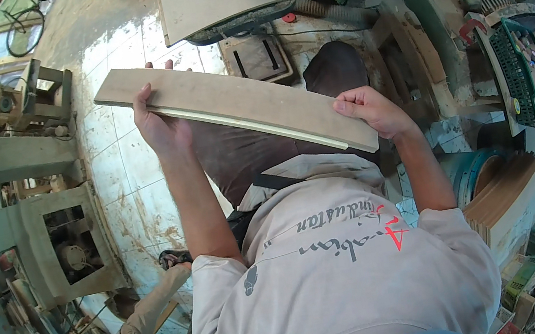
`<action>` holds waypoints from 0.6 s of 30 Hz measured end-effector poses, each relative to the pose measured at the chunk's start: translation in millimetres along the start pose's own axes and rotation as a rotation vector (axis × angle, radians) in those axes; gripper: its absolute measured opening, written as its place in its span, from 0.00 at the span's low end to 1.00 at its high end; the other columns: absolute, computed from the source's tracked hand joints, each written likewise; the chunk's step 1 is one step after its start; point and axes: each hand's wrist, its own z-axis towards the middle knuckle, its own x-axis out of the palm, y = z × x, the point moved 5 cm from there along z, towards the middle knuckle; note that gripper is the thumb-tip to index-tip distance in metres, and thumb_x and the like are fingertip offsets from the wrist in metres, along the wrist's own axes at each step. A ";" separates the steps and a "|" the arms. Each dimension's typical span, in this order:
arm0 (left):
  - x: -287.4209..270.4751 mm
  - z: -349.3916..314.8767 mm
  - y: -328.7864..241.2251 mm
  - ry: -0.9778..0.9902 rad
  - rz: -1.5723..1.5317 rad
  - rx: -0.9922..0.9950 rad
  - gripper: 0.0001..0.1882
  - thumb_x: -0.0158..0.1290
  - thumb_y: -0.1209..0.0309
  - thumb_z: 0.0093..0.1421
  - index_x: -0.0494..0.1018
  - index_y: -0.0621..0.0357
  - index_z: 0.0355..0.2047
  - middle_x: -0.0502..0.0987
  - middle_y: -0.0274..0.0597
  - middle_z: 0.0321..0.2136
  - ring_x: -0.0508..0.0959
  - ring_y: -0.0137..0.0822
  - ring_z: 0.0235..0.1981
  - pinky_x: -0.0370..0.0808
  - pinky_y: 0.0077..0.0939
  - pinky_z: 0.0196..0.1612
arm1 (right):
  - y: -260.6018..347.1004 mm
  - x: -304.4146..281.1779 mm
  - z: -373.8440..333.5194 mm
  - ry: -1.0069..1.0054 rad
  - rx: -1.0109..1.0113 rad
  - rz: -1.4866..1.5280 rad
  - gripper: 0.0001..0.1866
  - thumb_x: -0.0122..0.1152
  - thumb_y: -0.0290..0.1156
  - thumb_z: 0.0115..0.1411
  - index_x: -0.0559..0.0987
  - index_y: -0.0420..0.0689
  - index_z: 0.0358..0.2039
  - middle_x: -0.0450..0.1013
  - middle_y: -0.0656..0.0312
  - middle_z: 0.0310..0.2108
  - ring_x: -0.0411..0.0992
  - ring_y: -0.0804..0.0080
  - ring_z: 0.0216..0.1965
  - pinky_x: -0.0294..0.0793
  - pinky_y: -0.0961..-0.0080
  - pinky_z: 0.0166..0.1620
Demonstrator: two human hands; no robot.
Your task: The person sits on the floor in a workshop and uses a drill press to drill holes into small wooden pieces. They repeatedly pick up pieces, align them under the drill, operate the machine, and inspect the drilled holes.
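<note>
I grip a long tan board [236, 98] across the workshop, just toward twelve o'clock from centre.
My left hand [164, 124], at ten o'clock, is spread across its width, thumb on the face; my right hand [376, 111], between two and three, pinches the other end, thumb on top. Near three o'clock, a green basket [504, 63] holds small multicoloured pieces.
</note>
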 end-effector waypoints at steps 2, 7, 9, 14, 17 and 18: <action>-6.0 3.5 1.7 -0.057 -0.032 0.013 0.29 0.44 0.76 0.55 0.53 0.72 0.57 0.62 0.57 0.52 0.66 0.53 0.59 0.67 0.62 0.59 | -2.3 2.6 1.4 0.017 0.028 0.037 0.15 0.57 0.40 0.66 0.79 0.39 0.35 0.74 0.71 0.28 0.67 0.90 0.27 0.68 0.87 0.31; -48.3 31.8 19.4 -0.202 -0.103 -0.135 0.28 0.43 0.78 0.53 0.54 0.73 0.56 0.62 0.56 0.49 0.69 0.52 0.53 0.67 0.61 0.58 | -1.8 11.8 2.9 0.003 0.062 0.094 0.17 0.55 0.37 0.66 0.77 0.37 0.47 0.76 0.65 0.38 0.72 0.86 0.35 0.72 0.86 0.39; -60.2 36.9 26.8 -0.275 -0.096 -0.193 0.28 0.43 0.79 0.53 0.54 0.74 0.55 0.62 0.56 0.49 0.69 0.53 0.51 0.68 0.60 0.58 | 8.1 18.9 2.1 0.009 0.018 0.105 0.20 0.55 0.36 0.66 0.73 0.36 0.53 0.75 0.62 0.42 0.71 0.84 0.40 0.72 0.85 0.42; -95.3 47.7 41.3 -0.367 -0.125 -0.299 0.30 0.43 0.80 0.53 0.51 0.75 0.57 0.62 0.58 0.50 0.69 0.56 0.51 0.67 0.61 0.58 | 23.5 24.7 -6.2 0.142 0.051 0.063 0.29 0.61 0.35 0.61 0.66 0.38 0.60 0.72 0.58 0.48 0.70 0.80 0.46 0.72 0.82 0.46; -107.3 52.5 45.7 -0.366 -0.140 -0.322 0.31 0.42 0.80 0.54 0.49 0.74 0.58 0.61 0.58 0.50 0.70 0.56 0.51 0.67 0.62 0.58 | 25.1 26.4 -7.0 0.170 0.018 0.001 0.34 0.67 0.36 0.57 0.65 0.39 0.61 0.72 0.58 0.46 0.70 0.80 0.44 0.72 0.83 0.45; -102.2 50.0 45.5 -0.373 -0.116 -0.299 0.30 0.42 0.80 0.54 0.49 0.74 0.58 0.61 0.58 0.50 0.70 0.56 0.51 0.67 0.62 0.57 | 24.2 25.9 -6.7 0.169 0.032 -0.019 0.36 0.68 0.36 0.55 0.65 0.39 0.61 0.72 0.58 0.46 0.70 0.80 0.43 0.72 0.83 0.45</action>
